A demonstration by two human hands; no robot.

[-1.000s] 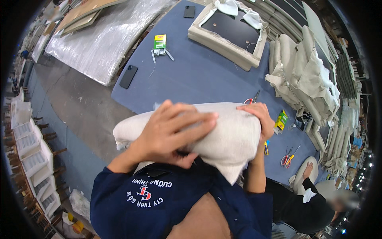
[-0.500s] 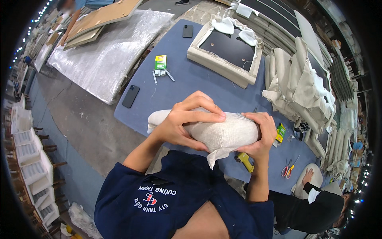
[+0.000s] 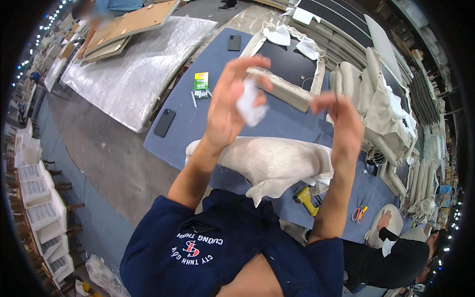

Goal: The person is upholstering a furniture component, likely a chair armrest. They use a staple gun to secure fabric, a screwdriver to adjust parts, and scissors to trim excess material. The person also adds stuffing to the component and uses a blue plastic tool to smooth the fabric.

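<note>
My left hand (image 3: 226, 104) is raised over the table, its fingers closed around a blurred white wad of soft material (image 3: 252, 105). My right hand (image 3: 341, 119) is up to the right with its fingers bent, but motion smears them and I cannot tell whether they hold anything. Below and between my hands, a padded piece covered in beige woven fabric (image 3: 277, 156) lies at the near table edge. A loose fabric corner hangs down toward me, and white cloth shows at its right end. Neither hand touches the padded piece.
On the blue-covered table (image 3: 185, 133) are two phones (image 3: 165, 123), a green-yellow box of staples (image 3: 201, 84), a yellow staple gun (image 3: 308, 200) and scissors (image 3: 362, 213). An upholstered frame (image 3: 282, 59) and stacked beige covers (image 3: 366, 99) stand beyond. A co-worker (image 3: 391, 260) works at right.
Both hands have let go of the padded piece and risen away from it. My left hand now has the white wad. The padded piece rests lower, its right end uncovered to view.
</note>
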